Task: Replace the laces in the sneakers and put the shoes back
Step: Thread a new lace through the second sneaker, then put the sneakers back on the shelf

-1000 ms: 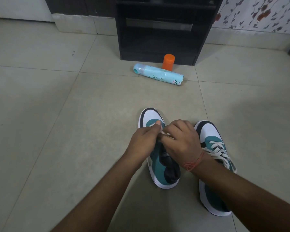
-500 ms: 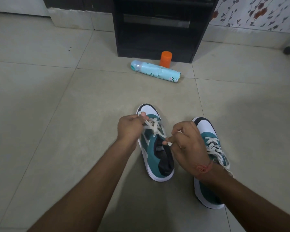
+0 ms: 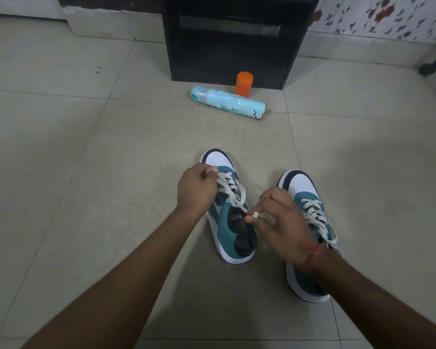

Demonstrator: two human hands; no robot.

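Observation:
Two teal, white and black sneakers stand on the tiled floor, toes pointing away. The left sneaker (image 3: 227, 222) carries a white lace (image 3: 230, 190) threaded across its eyelets. My left hand (image 3: 195, 188) pinches one end of that lace at the shoe's left side, near the toe. My right hand (image 3: 280, 220) pinches the other lace end between thumb and fingers, just right of the shoe's opening. The right sneaker (image 3: 305, 195) is laced in white; my right wrist covers its rear half.
A light blue spray can (image 3: 228, 102) lies on its side on the floor ahead, with an orange cap (image 3: 243, 83) upright behind it. A black cabinet (image 3: 232, 39) stands against the back wall. A dark furniture foot (image 3: 433, 65) shows at the far right.
My hands, bunched together over the left sneaker one second ago, have drawn apart, each pulling a lace end sideways. The lace across the eyelets is now in plain view.

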